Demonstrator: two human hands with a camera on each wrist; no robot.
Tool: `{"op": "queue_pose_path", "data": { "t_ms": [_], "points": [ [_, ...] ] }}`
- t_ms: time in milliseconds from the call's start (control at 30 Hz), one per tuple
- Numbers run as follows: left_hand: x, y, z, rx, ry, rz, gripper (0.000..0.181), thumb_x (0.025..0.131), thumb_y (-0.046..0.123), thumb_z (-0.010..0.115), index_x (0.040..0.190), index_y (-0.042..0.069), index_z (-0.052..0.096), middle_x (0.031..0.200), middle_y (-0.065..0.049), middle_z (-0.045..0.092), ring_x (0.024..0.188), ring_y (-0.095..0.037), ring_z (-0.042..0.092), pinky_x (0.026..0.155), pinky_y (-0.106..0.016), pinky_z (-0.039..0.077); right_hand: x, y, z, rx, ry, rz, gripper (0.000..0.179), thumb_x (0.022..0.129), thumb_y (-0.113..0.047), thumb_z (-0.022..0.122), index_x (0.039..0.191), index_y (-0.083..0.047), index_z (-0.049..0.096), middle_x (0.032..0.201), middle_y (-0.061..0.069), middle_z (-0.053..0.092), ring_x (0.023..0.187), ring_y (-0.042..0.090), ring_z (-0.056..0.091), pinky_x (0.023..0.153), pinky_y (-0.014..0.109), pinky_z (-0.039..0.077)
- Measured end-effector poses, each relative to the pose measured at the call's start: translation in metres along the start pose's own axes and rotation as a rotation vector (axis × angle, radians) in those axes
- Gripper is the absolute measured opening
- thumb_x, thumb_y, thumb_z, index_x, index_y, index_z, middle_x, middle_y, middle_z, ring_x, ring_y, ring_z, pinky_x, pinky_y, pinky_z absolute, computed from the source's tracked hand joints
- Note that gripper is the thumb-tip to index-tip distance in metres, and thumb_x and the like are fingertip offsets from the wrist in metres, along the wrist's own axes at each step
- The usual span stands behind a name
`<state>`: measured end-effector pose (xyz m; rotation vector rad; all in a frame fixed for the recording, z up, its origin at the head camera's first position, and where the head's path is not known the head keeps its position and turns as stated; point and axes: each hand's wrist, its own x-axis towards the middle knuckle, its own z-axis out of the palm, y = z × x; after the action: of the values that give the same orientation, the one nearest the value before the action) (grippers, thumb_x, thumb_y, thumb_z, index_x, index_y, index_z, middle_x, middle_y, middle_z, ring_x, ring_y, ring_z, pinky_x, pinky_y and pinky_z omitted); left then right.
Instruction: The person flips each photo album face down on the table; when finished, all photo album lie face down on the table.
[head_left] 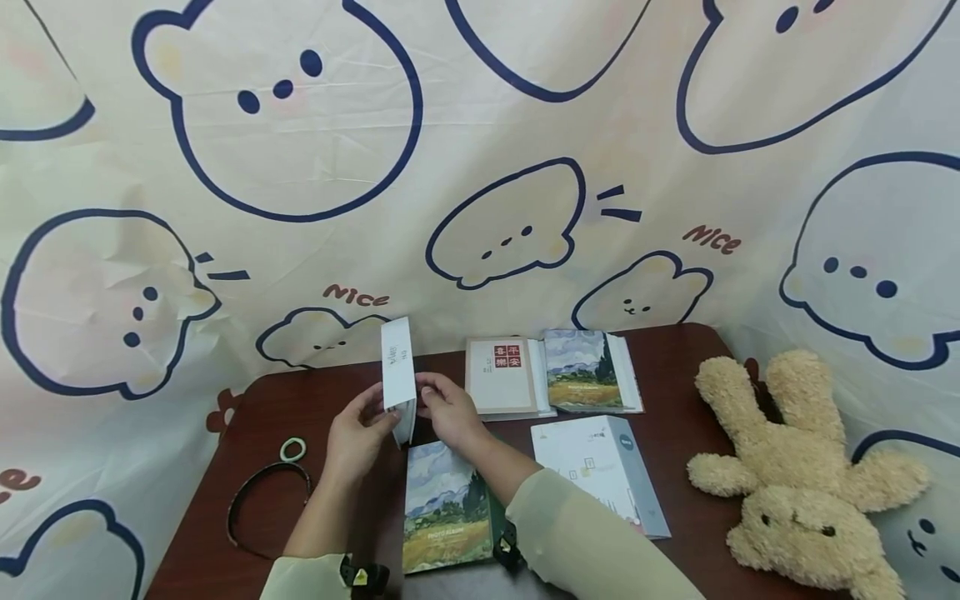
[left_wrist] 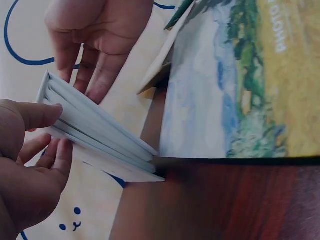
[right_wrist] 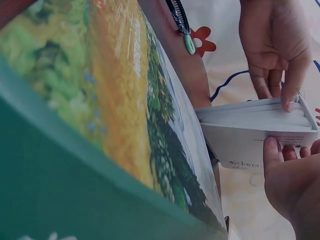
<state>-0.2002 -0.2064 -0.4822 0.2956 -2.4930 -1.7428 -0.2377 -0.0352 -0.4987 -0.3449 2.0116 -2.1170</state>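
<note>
A thick white album (head_left: 398, 367) stands on end on the table, its spine toward me with handwriting-like print. My left hand (head_left: 358, 437) pinches it at the near side; in the left wrist view the thumb of that hand (left_wrist: 25, 160) lies on the page edges, its fingers against one cover. Against the opposite cover, my right hand (head_left: 453, 417) touches with its fingertips, as the right wrist view also shows for the right hand (right_wrist: 295, 185). Just in front lies a photo album with a painted landscape cover (head_left: 446, 512) and a green spine.
Behind to the right lie a cream album with red characters (head_left: 498, 392) and another landscape album (head_left: 581, 371). A white and blue album (head_left: 592, 467) lies nearer. At left are a black headband (head_left: 234, 500) and a pale green ring (head_left: 292, 450); a plush bear (head_left: 798, 467) lies at right.
</note>
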Motion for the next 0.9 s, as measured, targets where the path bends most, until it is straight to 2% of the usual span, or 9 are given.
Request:
{"op": "queue_pose_path", "data": {
  "t_ms": [100, 200, 333, 533, 733, 900],
  "points": [
    [0.000, -0.004, 0.004, 0.039, -0.016, 0.014, 0.059, 0.098, 0.011, 0.072, 0.153, 0.009, 0.050, 0.144, -0.015, 0.057, 0.128, -0.033, 0.059, 0.102, -0.046, 0.053, 0.002, 0.001, -0.002, 0.021, 0.031, -0.002, 0.034, 0.112, -0.022, 0.045, 0.141, -0.013, 0.060, 0.134, 0.008, 0.064, 0.115, 0.023, 0.068, 0.098, 0.038, 0.056],
    [0.000, -0.007, 0.007, 0.053, -0.031, 0.021, 0.057, 0.098, 0.013, 0.072, 0.151, 0.009, 0.051, 0.144, -0.016, 0.057, 0.131, -0.034, 0.056, 0.106, -0.050, 0.050, 0.002, 0.000, -0.006, 0.015, 0.051, -0.008, 0.033, 0.112, -0.023, 0.046, 0.138, -0.011, 0.062, 0.129, 0.008, 0.066, 0.114, 0.022, 0.068, 0.098, 0.041, 0.057],
    [0.003, -0.011, 0.010, 0.065, -0.046, 0.020, 0.055, 0.098, 0.016, 0.072, 0.149, 0.008, 0.053, 0.145, -0.016, 0.057, 0.134, -0.035, 0.054, 0.108, -0.052, 0.048, 0.002, 0.001, -0.011, -0.007, 0.065, -0.002, 0.032, 0.111, -0.023, 0.048, 0.137, -0.011, 0.062, 0.125, 0.007, 0.067, 0.113, 0.021, 0.067, 0.098, 0.044, 0.056],
    [0.007, -0.016, 0.014, 0.107, -0.051, 0.018, 0.055, 0.099, 0.018, 0.072, 0.149, 0.008, 0.054, 0.146, -0.016, 0.054, 0.137, -0.038, 0.051, 0.108, -0.056, 0.047, 0.002, 0.004, -0.018, 0.000, 0.090, 0.014, 0.030, 0.109, -0.021, 0.054, 0.134, -0.007, 0.063, 0.119, 0.008, 0.067, 0.109, 0.022, 0.069, 0.092, 0.037, 0.059],
    [0.009, -0.017, 0.017, 0.116, -0.080, 0.042, 0.056, 0.097, 0.017, 0.073, 0.148, 0.005, 0.054, 0.146, -0.016, 0.051, 0.137, -0.038, 0.050, 0.113, -0.056, 0.042, 0.002, 0.005, -0.024, 0.015, 0.088, 0.032, 0.031, 0.106, -0.019, 0.060, 0.134, -0.004, 0.060, 0.119, 0.010, 0.065, 0.111, 0.022, 0.068, 0.096, 0.045, 0.057],
    [0.011, -0.018, 0.020, 0.124, -0.085, 0.046, 0.055, 0.096, 0.016, 0.074, 0.147, 0.005, 0.055, 0.145, -0.017, 0.051, 0.135, -0.038, 0.051, 0.108, -0.057, 0.046, 0.003, 0.006, -0.029, -0.040, 0.077, 0.046, 0.034, 0.105, -0.019, 0.061, 0.136, -0.006, 0.058, 0.121, 0.009, 0.064, 0.110, 0.020, 0.069, 0.094, 0.043, 0.058]
  ]
}}
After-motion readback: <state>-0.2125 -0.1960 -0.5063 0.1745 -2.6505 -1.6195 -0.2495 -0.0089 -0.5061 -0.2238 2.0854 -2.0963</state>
